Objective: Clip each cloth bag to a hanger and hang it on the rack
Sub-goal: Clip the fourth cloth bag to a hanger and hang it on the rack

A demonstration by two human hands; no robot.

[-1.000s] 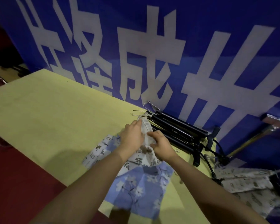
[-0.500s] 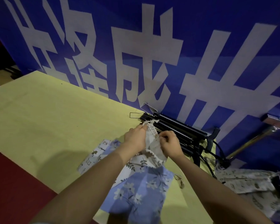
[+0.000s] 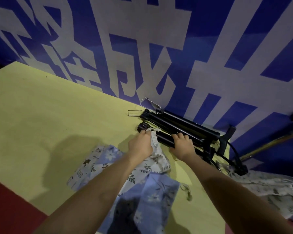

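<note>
A stack of black clip hangers [image 3: 181, 127] lies on the yellow table [image 3: 41, 119] against the blue banner. My left hand [image 3: 139, 144] pinches the top edge of a white leaf-print cloth bag [image 3: 156, 159] at the left end clip of the nearest hanger. My right hand [image 3: 182, 145] rests curled over that hanger's bar further right. Under my arms lie a blue flowered bag [image 3: 152, 198] and a pale printed bag [image 3: 91, 164].
A blue banner with large white characters [image 3: 142, 48] stands behind the table. More leaf-print cloth [image 3: 269, 188] lies at the right, near black hanger hooks [image 3: 233, 157] and a metal pole [image 3: 269, 144]. Red floor [image 3: 8, 208] shows at the lower left.
Both hands moved forward from the bag's opening to the hangers. The left brought the bag's edge to the hanger end, and the right let go of the cloth and gripped the hanger bar.
</note>
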